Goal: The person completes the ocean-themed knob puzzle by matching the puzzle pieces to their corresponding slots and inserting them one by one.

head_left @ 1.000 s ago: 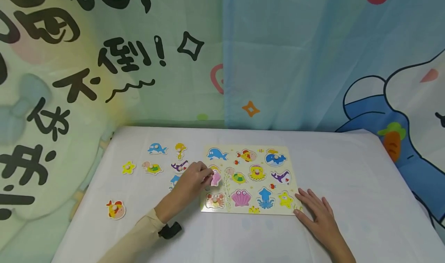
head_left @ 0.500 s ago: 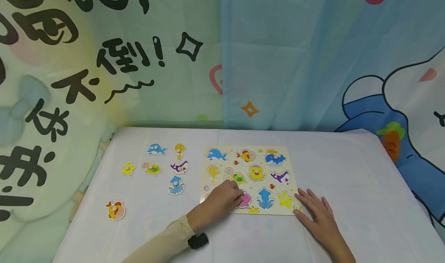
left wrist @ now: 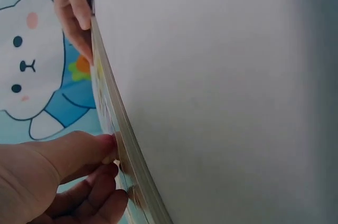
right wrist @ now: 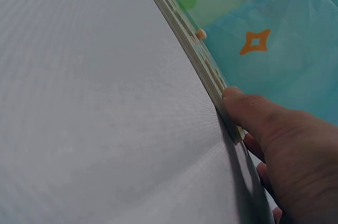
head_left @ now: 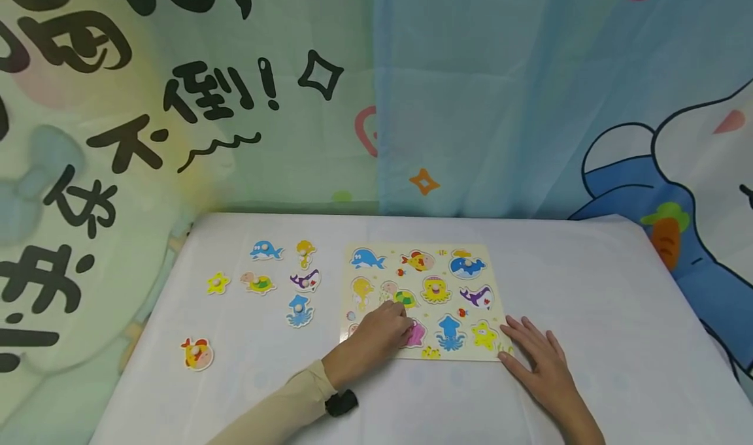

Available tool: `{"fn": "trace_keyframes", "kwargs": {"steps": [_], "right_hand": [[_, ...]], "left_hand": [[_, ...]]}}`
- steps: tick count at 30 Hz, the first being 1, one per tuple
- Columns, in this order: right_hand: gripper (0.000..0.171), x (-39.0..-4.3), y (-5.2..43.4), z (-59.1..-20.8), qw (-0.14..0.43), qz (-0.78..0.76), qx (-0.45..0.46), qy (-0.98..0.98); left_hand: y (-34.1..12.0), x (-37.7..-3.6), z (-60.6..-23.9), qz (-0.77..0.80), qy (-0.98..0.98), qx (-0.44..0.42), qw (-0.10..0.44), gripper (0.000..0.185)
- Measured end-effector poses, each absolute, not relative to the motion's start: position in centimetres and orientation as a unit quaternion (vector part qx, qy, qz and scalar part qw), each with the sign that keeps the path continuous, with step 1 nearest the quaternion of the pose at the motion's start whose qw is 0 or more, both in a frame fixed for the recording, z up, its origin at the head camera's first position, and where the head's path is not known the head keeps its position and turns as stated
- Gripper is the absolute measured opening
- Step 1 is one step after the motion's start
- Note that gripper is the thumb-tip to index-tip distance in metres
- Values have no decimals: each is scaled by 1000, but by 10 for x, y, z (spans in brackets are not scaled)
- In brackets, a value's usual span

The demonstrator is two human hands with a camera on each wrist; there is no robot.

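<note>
table (head_left: 588, 379): white cloth | on it: puzzle board (head_left: 500, 301) | loose animal pieces (head_left: 257, 283) left of board

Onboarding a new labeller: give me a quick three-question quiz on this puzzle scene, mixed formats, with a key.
1. True or false: the left hand pinches the pink shell piece at the puzzle board's front row.
2. The right hand is: A) lifting a piece; B) lying flat at the board's front right corner; C) off the table.
3. How many loose pieces lie on the cloth left of the board?

Key: 1 true; 2 B; 3 seven, among them the fish piece nearest the front edge.
</note>
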State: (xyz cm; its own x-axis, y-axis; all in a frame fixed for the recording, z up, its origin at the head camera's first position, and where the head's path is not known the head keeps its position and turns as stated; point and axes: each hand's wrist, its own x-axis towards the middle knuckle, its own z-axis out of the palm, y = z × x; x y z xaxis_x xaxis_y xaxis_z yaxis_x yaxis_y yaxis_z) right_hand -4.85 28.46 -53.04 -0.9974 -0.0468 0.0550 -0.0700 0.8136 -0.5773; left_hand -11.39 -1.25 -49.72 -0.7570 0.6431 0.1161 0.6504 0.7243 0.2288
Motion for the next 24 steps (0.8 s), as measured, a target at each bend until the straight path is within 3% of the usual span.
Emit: {"fn": "trace_keyframes", "kwargs": {"steps": [9,24], "right_hand": [[51,-48,287,-530,17,303,27,-952],[50,-49,283,-530,20,316,29,-948]], "left_hand": [[-4,-108,-499,-39,-927,-364,80,26],[-10,-101,-498,-76,-935,-343,46,17]]}}
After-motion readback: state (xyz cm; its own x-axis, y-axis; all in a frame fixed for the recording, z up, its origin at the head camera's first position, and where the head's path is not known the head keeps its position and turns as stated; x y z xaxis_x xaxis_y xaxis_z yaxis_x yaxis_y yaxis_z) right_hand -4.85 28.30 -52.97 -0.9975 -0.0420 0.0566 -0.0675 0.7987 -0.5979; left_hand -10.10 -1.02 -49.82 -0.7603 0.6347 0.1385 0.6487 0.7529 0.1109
